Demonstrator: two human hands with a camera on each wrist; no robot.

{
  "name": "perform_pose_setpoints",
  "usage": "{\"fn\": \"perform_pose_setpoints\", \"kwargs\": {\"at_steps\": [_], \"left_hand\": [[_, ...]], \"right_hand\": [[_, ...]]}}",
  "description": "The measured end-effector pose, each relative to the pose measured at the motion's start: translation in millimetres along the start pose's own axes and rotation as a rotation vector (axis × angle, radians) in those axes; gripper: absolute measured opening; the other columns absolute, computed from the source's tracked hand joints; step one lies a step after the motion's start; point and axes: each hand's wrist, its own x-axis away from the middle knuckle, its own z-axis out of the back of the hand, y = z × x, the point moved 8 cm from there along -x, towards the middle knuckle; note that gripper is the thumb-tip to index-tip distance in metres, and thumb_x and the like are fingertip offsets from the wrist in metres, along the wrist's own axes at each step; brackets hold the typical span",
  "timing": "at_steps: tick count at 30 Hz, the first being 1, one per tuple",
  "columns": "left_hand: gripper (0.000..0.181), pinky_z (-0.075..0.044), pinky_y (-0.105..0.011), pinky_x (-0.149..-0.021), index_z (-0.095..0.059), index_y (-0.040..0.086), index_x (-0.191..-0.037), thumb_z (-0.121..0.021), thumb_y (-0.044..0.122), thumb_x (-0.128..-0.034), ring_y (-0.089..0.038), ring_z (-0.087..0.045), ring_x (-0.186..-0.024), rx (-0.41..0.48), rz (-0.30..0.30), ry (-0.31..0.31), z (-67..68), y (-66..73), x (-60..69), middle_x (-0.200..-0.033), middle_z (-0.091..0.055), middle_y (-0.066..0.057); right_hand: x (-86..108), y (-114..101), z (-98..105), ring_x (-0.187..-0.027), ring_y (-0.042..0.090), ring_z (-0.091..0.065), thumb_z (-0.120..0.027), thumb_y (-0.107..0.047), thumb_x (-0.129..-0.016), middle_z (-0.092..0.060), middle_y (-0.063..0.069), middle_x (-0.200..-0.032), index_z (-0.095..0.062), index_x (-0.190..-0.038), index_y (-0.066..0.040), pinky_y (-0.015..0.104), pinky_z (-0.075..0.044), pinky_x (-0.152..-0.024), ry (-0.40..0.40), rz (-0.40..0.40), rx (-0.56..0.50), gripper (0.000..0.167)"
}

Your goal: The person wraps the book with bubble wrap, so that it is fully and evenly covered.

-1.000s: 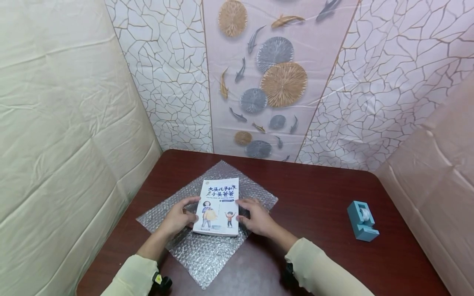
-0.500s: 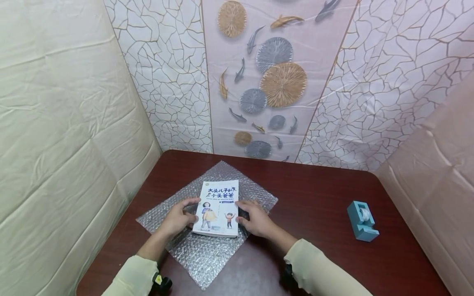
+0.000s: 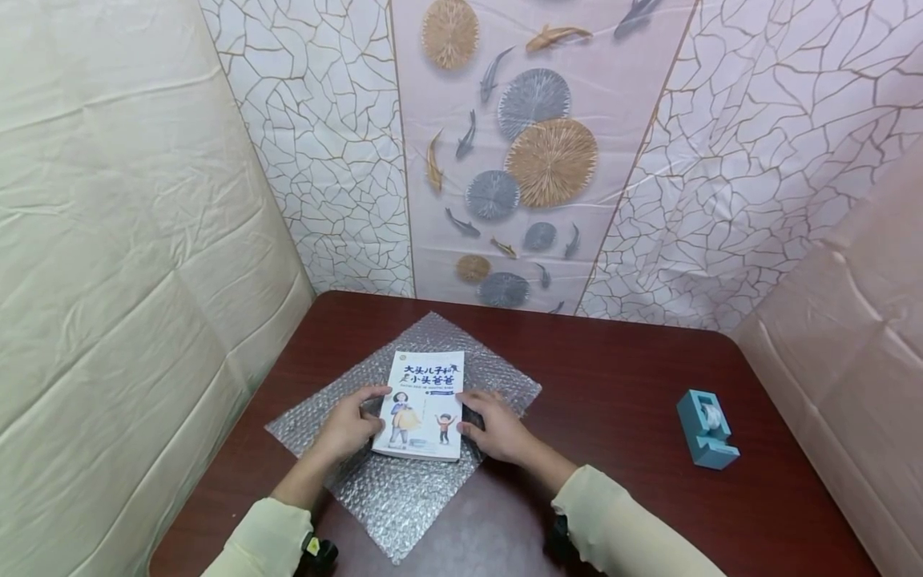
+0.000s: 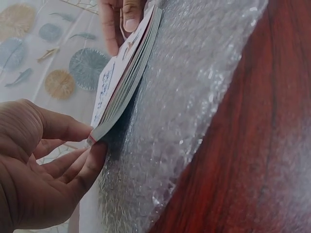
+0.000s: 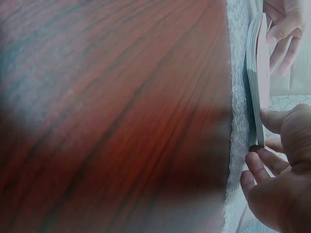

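Note:
A white book (image 3: 421,409) with blue lettering and drawn figures is held face up above a sheet of bubble wrap (image 3: 411,505). The left hand (image 3: 346,425) grips its left edge, thumb on the cover and fingers beneath, as the left wrist view shows with the hand (image 4: 48,160) at the book's edge (image 4: 126,73). On the opposite edge, the right hand (image 3: 499,425) pinches the book. In the right wrist view the right hand (image 5: 286,160) has its thumb against the cover and fingertips under the book (image 5: 257,73). A dark gap shows between book and wrap.
A blue tape dispenser (image 3: 705,430) with a roll stands on the right part of the dark red table (image 3: 598,385). The bubble wrap lies with one corner toward the back. Pale cloth hangs at both sides and a patterned cloth (image 3: 497,160) behind.
Both hands keep their grip and have barely moved. The book has shifted very slightly to the left, and its tilt varies a little.

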Motion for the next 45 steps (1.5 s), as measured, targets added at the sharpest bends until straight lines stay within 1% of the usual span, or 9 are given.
{"fn": "perform_pose_setpoints", "kwargs": {"at_steps": [3, 8, 14, 18, 23, 27, 34, 40, 45], "left_hand": [[0.063, -0.053, -0.029, -0.067, -0.069, 0.011, -0.148, -0.073, -0.008, -0.0880, -0.017, -0.070, -0.080, -0.029, -0.015, 0.007, 0.5, 2.4, 0.8, -0.113, -0.078, -0.019], [0.063, -0.054, -0.030, -0.069, -0.069, 0.010, -0.148, -0.073, -0.008, -0.0879, -0.016, -0.070, -0.084, -0.038, -0.027, 0.005, 0.3, 2.8, 1.3, -0.140, -0.072, -0.019], [0.063, -0.050, -0.031, -0.067, -0.068, 0.013, -0.150, -0.074, -0.007, -0.0895, -0.019, -0.064, -0.080, -0.071, 0.002, -0.001, -0.7, 0.5, 0.8, -0.098, -0.073, -0.012], [0.063, -0.049, -0.031, -0.069, -0.069, 0.014, -0.149, -0.075, -0.006, -0.0903, -0.020, -0.063, -0.083, -0.097, -0.006, -0.002, -1.2, 2.1, -0.1, -0.094, -0.070, -0.009], [0.063, -0.049, -0.030, -0.072, -0.068, 0.012, -0.150, -0.075, -0.006, -0.0900, -0.020, -0.063, -0.087, -0.118, -0.015, -0.005, -2.1, 1.9, -3.3, -0.109, -0.070, -0.015], [0.062, -0.049, -0.030, -0.075, -0.068, 0.008, -0.150, -0.077, -0.004, -0.0895, -0.019, -0.064, -0.092, -0.161, -0.049, -0.015, -2.6, 4.8, -8.4, -0.131, -0.068, -0.019], [0.061, -0.052, -0.033, -0.079, -0.067, 0.005, -0.149, -0.079, 0.001, -0.0894, -0.021, -0.065, -0.098, -0.248, -0.093, -0.009, -2.1, 7.6, -21.4, -0.136, -0.067, -0.019], [0.059, -0.058, -0.051, -0.095, -0.068, 0.008, -0.149, -0.078, 0.009, -0.0915, -0.034, -0.066, -0.115, -0.311, -0.110, 0.005, -6.4, 9.6, -32.5, -0.143, -0.064, -0.022], [0.055, -0.042, -0.073, -0.120, -0.069, 0.008, -0.147, -0.079, 0.019, -0.0939, -0.053, -0.052, -0.145, -0.414, -0.217, 0.048, -9.9, 9.6, -42.9, -0.153, -0.060, -0.028]], "right_hand": [[-0.4, 1, -2, -0.144, 0.039, -0.059, -0.078, -0.036, -0.103, -0.066, 0.008, -0.155, -0.063, -0.157, -0.016, 0.062, -0.049, -0.120, -0.019, -0.028, -0.004, 0.059], [0.6, -8, 1, -0.146, 0.042, -0.057, -0.079, -0.033, -0.103, -0.063, 0.012, -0.157, -0.063, -0.157, -0.014, 0.067, -0.043, -0.124, -0.027, -0.033, -0.022, 0.059], [1.8, -16, 7, -0.143, 0.045, -0.057, -0.080, -0.026, -0.103, -0.058, 0.016, -0.159, -0.063, -0.156, -0.009, 0.069, -0.050, -0.114, 0.003, -0.013, -0.035, 0.058], [2.1, -15, 6, -0.148, 0.046, -0.052, -0.079, -0.028, -0.104, -0.050, 0.016, -0.165, -0.062, -0.156, -0.009, 0.070, -0.047, -0.118, 0.002, 0.014, -0.005, 0.058], [5.0, -24, 11, -0.149, 0.047, -0.051, -0.078, -0.033, -0.104, -0.051, 0.018, -0.165, -0.064, -0.153, -0.005, 0.070, -0.045, -0.120, 0.013, 0.087, 0.031, 0.059], [5.1, -19, 4, -0.150, 0.051, -0.050, -0.076, -0.043, -0.104, -0.051, 0.017, -0.167, -0.065, -0.153, -0.008, 0.076, -0.039, -0.121, -0.008, 0.066, -0.003, 0.061], [8.7, -22, -2, -0.148, 0.051, -0.048, -0.065, -0.062, -0.107, -0.045, 0.012, -0.174, -0.060, -0.160, -0.015, 0.080, -0.037, -0.121, -0.062, 0.077, 0.025, 0.072], [12.9, -27, 0, -0.150, 0.060, -0.042, -0.061, -0.060, -0.110, -0.039, 0.014, -0.178, -0.054, -0.165, -0.017, 0.081, -0.040, -0.116, -0.095, 0.066, 0.012, 0.070], [16.1, -42, 10, -0.145, 0.050, -0.046, -0.053, -0.057, -0.114, -0.036, 0.018, -0.179, -0.051, -0.167, -0.015, 0.069, -0.047, -0.115, -0.126, 0.084, 0.092, 0.068]]}}
